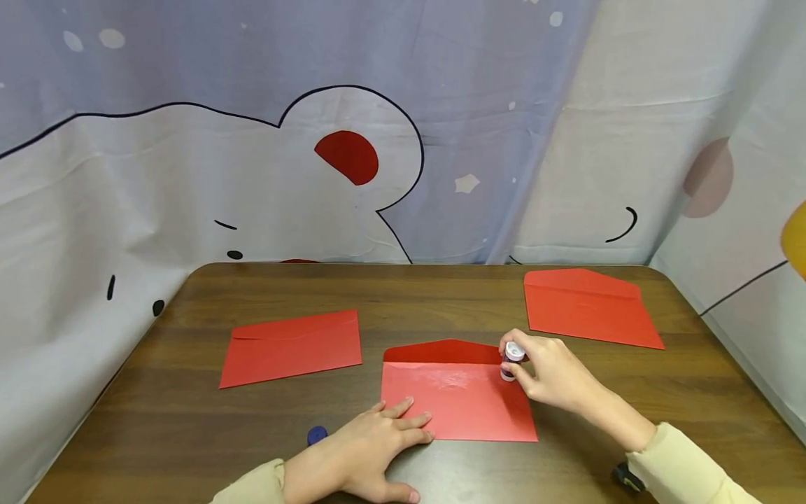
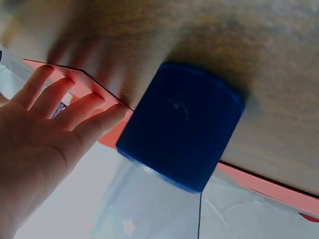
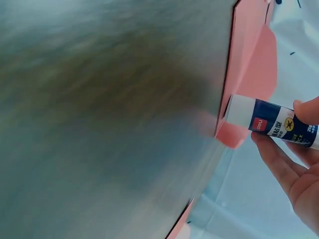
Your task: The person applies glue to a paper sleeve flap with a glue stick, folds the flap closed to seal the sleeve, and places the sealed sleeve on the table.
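Note:
A red envelope (image 1: 466,413) lies in front of me with its flap (image 1: 441,352) raised toward the far side. My right hand (image 1: 554,371) pinches a glue stick (image 1: 513,353), its end down at the envelope's right part near the flap fold. In the right wrist view the glue stick (image 3: 269,119) shows a dark blue label and a white end against the paper. My left hand (image 1: 371,448) lies spread, fingertips on the envelope's lower left corner. Whitish smears show below the fold. The blue cap (image 1: 317,435) stands beside my left wrist, large in the left wrist view (image 2: 182,127).
Another red envelope (image 1: 292,348) lies at the left of the wooden table (image 1: 441,301). A third envelope (image 1: 588,308), flap up, is at the back right. A small dark object (image 1: 626,477) sits by the right sleeve. A patterned curtain (image 1: 478,126) hangs behind the table.

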Tool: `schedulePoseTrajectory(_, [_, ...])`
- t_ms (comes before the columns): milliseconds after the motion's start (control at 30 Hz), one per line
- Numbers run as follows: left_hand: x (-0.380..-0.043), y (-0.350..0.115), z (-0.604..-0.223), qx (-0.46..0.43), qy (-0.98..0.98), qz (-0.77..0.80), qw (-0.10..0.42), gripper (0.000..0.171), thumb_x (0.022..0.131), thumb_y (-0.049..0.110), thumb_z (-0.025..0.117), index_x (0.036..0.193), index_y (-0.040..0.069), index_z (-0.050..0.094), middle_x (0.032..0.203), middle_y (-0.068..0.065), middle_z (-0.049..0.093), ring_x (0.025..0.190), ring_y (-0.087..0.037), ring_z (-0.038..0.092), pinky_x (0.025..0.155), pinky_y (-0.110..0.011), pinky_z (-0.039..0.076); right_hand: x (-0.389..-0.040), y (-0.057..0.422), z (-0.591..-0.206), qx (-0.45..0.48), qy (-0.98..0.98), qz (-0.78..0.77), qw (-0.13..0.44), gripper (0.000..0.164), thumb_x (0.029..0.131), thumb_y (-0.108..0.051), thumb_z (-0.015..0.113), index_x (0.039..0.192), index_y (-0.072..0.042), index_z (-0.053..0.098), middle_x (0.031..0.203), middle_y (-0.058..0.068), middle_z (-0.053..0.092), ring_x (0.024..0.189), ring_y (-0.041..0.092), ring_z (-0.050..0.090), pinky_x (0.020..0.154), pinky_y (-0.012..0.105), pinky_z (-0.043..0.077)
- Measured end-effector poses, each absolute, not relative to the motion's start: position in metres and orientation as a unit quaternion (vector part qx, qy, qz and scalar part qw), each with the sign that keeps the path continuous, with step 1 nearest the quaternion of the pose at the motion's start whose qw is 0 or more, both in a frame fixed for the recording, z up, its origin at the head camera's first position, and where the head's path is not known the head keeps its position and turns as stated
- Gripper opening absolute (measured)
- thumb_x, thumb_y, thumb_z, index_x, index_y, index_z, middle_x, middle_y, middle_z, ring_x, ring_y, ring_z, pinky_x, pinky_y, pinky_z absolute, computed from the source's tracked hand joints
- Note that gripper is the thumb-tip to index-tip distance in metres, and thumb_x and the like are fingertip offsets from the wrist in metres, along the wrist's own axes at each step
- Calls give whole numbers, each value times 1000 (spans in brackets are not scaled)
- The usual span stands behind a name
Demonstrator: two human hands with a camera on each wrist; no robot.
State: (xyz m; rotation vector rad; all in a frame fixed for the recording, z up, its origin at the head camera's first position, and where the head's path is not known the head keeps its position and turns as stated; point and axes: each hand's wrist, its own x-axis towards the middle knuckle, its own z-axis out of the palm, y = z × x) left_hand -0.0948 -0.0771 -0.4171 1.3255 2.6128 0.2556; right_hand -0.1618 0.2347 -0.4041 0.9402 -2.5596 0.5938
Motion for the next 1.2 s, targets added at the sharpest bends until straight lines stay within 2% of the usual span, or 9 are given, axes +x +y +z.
schedulePoseTrajectory(333, [-96, -78, -417, 445, 885, 86, 106, 63, 82, 60, 62, 135, 28, 55, 148, 3, 46, 140, -29, 39, 100, -57, 42, -175, 169, -405, 406, -871, 244, 130, 26, 79, -13, 78, 95, -15, 58, 79, -9, 65, 68, -1, 58, 64, 20, 51])
schedulePoseTrajectory(600, [-94, -78, -419, 456, 883, 76, 80, 62, 81, 60, 62, 134, 28, 55, 148, 5, 46, 140, -28, 39, 99, -57, 43, -183, 122, -405, 451, -846, 273, 77, 24, 82, -16, 76, 98, -15, 57, 83, -7, 67, 62, -1, 50, 62, 14, 46])
schedulePoseTrajectory(900, [-97, -78, -419, 463, 880, 67, 77, 64, 82, 63, 59, 135, 28, 54, 148, 3, 46, 140, -30, 39, 102, -54, 42, -188, 80, -404, 497, -821, 270, 73, 24, 84, -14, 74, 100, -11, 57, 78, -7, 66, 64, -1, 56, 63, 10, 45])
schedulePoseTrajectory(1033, [-97, -78, -418, 465, 880, 62, 75, 64, 83, 64, 58, 135, 28, 54, 148, 3, 46, 139, -30, 39, 101, -54, 43, -189, 77, -402, 484, -833, 261, 63, 23, 85, -16, 73, 100, -12, 56, 79, -6, 67, 64, 0, 58, 62, 12, 45])
schedulePoseTrajectory(1200, [-97, -78, -417, 460, 883, 53, 75, 64, 82, 64, 59, 135, 29, 54, 148, 5, 46, 139, -28, 40, 101, -53, 44, -189, 79, -403, 458, -850, 243, 88, 24, 85, -20, 73, 100, -13, 56, 74, -9, 66, 63, 0, 60, 63, 16, 48])
